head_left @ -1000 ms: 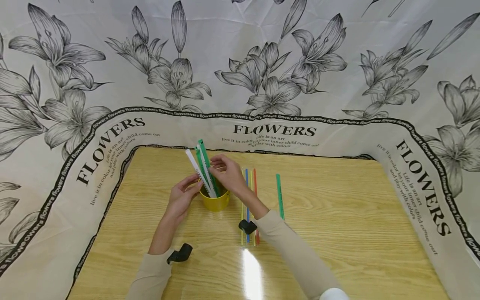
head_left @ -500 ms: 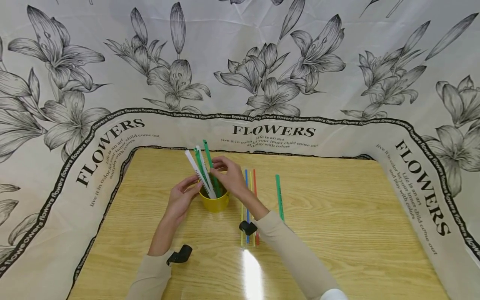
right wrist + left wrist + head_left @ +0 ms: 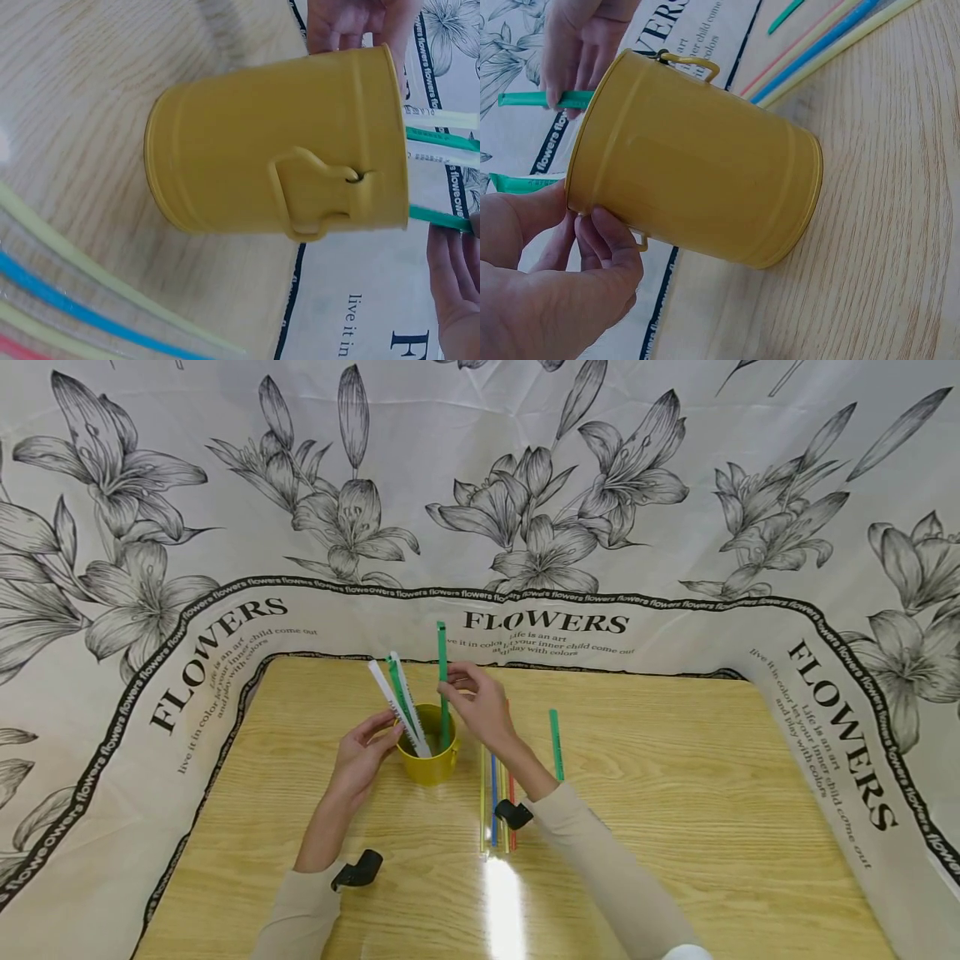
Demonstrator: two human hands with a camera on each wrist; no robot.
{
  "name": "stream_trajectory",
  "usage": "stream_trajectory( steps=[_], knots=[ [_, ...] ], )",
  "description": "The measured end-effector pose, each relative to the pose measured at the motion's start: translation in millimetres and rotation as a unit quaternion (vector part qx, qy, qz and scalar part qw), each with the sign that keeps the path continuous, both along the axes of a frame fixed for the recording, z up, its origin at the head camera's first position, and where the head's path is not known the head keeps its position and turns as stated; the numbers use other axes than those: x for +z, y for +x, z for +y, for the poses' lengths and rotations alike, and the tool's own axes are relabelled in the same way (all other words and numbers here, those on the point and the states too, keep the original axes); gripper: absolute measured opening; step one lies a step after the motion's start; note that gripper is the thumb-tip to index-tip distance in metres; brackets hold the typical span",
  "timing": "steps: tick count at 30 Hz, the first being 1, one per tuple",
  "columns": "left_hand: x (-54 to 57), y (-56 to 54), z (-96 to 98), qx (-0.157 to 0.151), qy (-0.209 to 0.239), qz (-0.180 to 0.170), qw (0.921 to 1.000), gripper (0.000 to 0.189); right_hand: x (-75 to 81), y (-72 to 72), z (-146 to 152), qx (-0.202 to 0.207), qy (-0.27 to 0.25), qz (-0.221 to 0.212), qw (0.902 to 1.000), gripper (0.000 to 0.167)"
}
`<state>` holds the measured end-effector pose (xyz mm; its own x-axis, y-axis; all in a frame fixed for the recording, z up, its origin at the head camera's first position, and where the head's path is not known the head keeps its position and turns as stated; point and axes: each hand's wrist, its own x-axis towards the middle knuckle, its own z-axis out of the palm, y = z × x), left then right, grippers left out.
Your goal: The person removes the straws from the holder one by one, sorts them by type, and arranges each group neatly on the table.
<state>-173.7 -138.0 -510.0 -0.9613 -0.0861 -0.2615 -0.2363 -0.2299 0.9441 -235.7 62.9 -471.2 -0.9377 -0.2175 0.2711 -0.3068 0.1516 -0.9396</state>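
Note:
A yellow metal bucket (image 3: 429,769) with small side handles stands at the left of the table. My left hand (image 3: 362,758) holds its rim between thumb and fingers, as the left wrist view shows. Between the thumb and fingers of my right hand (image 3: 480,706) is a green wrapped straw (image 3: 442,652); it stands nearly upright, its lower end still inside the bucket. White wrapped straws (image 3: 442,118) and another green wrapped straw (image 3: 442,140) lean together against the rim on the left hand's side. The bucket wall hides their lower ends in both wrist views.
Right of the bucket, yellow, blue (image 3: 494,802) and red straws lie side by side, partly under the right forearm. Farther right lies a single green straw (image 3: 556,743). A flower-printed cloth (image 3: 540,527) rises along the table's back and sides.
My right hand has drawn one green straw away from the leaning bunch, to the right and upward, and brought it upright. My left hand has stayed at the bucket rim.

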Motion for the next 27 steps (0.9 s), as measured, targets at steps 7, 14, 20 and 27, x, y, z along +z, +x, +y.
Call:
stream_trajectory(
  steps=[7,14,20,27],
  knots=[
    [-1.4,0.2,-0.1,-0.008,0.006,0.007,0.9999,0.041,8.8,-2.2,15,-0.001,-0.031,-0.007,0.9995,0.028],
    [0.4,1.0,0.2,-0.002,0.009,0.001,1.0000,0.042,15.0,-6.9,27,-0.023,-0.087,-0.027,0.9956,0.033],
    [0.8,0.6,0.4,-0.002,0.008,-0.001,1.0000,0.042,17.8,-10.8,38,-0.059,-0.181,-0.085,0.9779,0.032],
    [1.2,1.1,0.6,-0.003,0.011,-0.001,0.9999,0.042,21.4,-12.7,51,-0.087,-0.205,-0.123,0.9671,0.033]
  ],
)
